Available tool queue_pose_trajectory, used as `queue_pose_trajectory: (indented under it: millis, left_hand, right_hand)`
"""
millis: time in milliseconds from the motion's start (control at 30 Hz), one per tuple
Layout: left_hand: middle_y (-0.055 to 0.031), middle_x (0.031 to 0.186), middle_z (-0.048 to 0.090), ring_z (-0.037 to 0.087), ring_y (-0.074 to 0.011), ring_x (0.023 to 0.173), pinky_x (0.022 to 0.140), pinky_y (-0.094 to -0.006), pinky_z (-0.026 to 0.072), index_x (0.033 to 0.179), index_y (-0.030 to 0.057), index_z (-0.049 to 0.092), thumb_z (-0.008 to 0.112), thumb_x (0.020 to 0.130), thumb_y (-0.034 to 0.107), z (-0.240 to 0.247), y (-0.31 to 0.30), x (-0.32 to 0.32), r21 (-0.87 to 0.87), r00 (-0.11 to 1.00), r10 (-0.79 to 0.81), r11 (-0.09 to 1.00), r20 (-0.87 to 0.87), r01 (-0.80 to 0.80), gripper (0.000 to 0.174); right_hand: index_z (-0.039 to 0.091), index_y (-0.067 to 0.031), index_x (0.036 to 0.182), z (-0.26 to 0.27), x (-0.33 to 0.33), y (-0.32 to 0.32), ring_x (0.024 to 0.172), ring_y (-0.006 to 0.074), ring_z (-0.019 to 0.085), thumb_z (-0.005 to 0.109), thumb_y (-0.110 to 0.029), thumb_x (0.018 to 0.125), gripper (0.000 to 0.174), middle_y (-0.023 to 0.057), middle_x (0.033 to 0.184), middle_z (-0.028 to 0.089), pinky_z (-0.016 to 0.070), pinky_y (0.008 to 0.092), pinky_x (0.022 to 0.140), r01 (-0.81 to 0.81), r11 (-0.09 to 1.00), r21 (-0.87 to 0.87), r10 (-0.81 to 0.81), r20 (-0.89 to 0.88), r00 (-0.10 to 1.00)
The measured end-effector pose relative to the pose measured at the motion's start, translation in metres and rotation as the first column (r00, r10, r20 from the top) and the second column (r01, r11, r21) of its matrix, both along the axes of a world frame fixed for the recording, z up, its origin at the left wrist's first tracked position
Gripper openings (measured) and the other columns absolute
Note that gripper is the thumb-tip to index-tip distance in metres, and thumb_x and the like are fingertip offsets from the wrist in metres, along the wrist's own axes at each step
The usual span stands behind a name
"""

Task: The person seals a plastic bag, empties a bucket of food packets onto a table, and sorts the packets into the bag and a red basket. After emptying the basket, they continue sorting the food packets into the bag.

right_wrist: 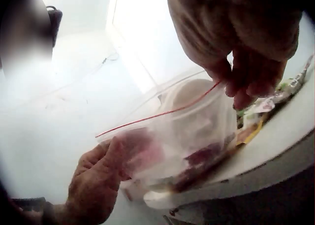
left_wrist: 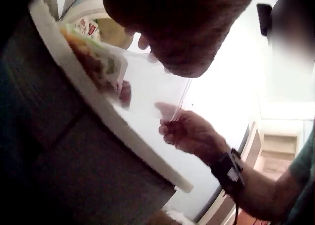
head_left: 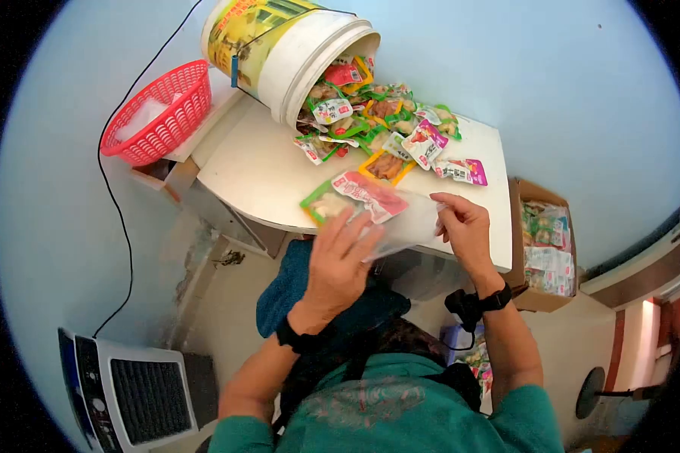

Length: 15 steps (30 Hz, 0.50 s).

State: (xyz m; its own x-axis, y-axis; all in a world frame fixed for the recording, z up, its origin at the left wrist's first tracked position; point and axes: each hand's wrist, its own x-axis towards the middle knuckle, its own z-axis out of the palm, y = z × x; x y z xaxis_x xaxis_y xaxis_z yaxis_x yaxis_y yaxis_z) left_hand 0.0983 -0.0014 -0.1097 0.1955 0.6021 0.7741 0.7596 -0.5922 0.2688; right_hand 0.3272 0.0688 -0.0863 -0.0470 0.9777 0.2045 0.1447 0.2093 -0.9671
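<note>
Over the front edge of the white table [head_left: 242, 177], both hands hold a clear zip bag [head_left: 409, 230]. My right hand [head_left: 467, 230] pinches a corner of it at the right; in the right wrist view, a red zip line [right_wrist: 162, 114] runs from those fingers along the bag's edge. My left hand [head_left: 340, 260], blurred in the head view, grips the other side, its thumb [right_wrist: 114, 148] against the plastic. Beside the left fingertips are a pink-and-white snack packet [head_left: 372, 198] and a green-edged packet [head_left: 326, 204], partly overlapped by the bag.
A white bucket [head_left: 298, 64] lies on its side at the back, several snack packets [head_left: 385, 109] spilling from its mouth. At left stands a red basket [head_left: 159, 113]. A cardboard box [head_left: 548, 302] of packets is right of the table; an air cooler [head_left: 140, 392] stands lower left.
</note>
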Motion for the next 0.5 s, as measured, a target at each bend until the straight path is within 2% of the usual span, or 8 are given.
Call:
queue_pose_trajectory:
  millis: [133,167,267,300,433,500]
  left_hand:
    - [-0.0138,0.121,0.064,0.055,-0.0368,0.120,0.100,-0.0426,0.0442,0.116,0.0068,0.067,0.064,0.087,0.008,0.050,-0.010,-0.018,-0.069,0.949,-0.054,0.995,0.310,0.079,0.029]
    - [-0.0123,0.113,0.068,0.061,-0.0282,0.110,0.095,-0.0343,0.0474,0.115,0.0040,0.067,0.061,0.094,0.012,0.059,-0.012,-0.024,-0.038,0.938,-0.059,0.996,0.342,0.077,0.024]
    - [-0.0069,0.107,0.070,0.062,-0.0152,0.100,0.089,-0.0279,0.0475,0.114,0.0014,0.068,0.058,0.098,0.014,0.090,-0.040,-0.034,-0.269,0.714,-0.073,0.896,0.697,0.354,0.023]
    - [-0.0034,0.102,0.069,0.058,-0.0071,0.093,0.084,-0.0237,0.0466,0.111,-0.0023,0.068,0.056,0.100,0.016,0.095,-0.049,-0.037,-0.298,0.658,-0.047,0.865,0.752,0.403,0.025]
    - [-0.0048,0.099,0.070,0.059,-0.0075,0.091,0.084,-0.0243,0.0474,0.107,-0.0049,0.069,0.056,0.099,0.017,0.102,-0.073,-0.054,-0.330,0.578,-0.020,0.805,0.816,0.494,0.026]
    - [-0.0094,0.101,0.071,0.064,-0.0138,0.093,0.087,-0.0279,0.0493,0.108,-0.0046,0.069,0.056,0.099,0.021,0.087,-0.077,-0.064,-0.334,0.537,0.000,0.783,0.843,0.524,0.030]
  right_hand:
    - [0.071,0.0021,0.102,0.051,-0.010,-0.010,0.059,0.0106,0.062,0.062,-0.006,0.092,0.016,0.0041,0.067,0.063,0.0479,0.0220,0.049,-0.158,0.987,0.025,0.160,-0.176,0.971]
    - [0.071,0.0035,0.097,0.061,-0.012,-0.014,0.056,0.0110,0.062,0.064,-0.011,0.092,0.017,0.0053,0.067,0.064,0.0473,0.0223,0.046,-0.202,0.979,0.031,0.204,-0.210,0.956]
    - [0.070,0.0034,0.092,0.097,-0.019,-0.033,0.052,0.0112,0.060,0.064,-0.013,0.092,0.017,0.0062,0.066,0.064,0.0464,0.0228,0.043,-0.252,0.967,-0.021,0.246,-0.160,0.956]
    - [0.070,0.0024,0.084,0.103,-0.022,-0.037,0.049,0.0102,0.059,0.066,-0.014,0.090,0.018,0.0055,0.063,0.063,0.0449,0.0222,0.043,-0.242,0.970,-0.010,0.237,-0.165,0.957]
    - [0.070,0.0001,0.074,0.113,-0.035,-0.053,0.048,0.0071,0.056,0.067,-0.015,0.088,0.021,0.0015,0.057,0.060,0.0407,0.0199,0.043,-0.212,0.976,0.043,0.208,0.074,0.975]
    - [0.069,-0.0005,0.073,0.105,-0.043,-0.058,0.047,0.0063,0.054,0.067,-0.016,0.089,0.022,0.0003,0.057,0.059,0.0390,0.0202,0.043,-0.230,0.972,0.042,0.222,0.151,0.963]
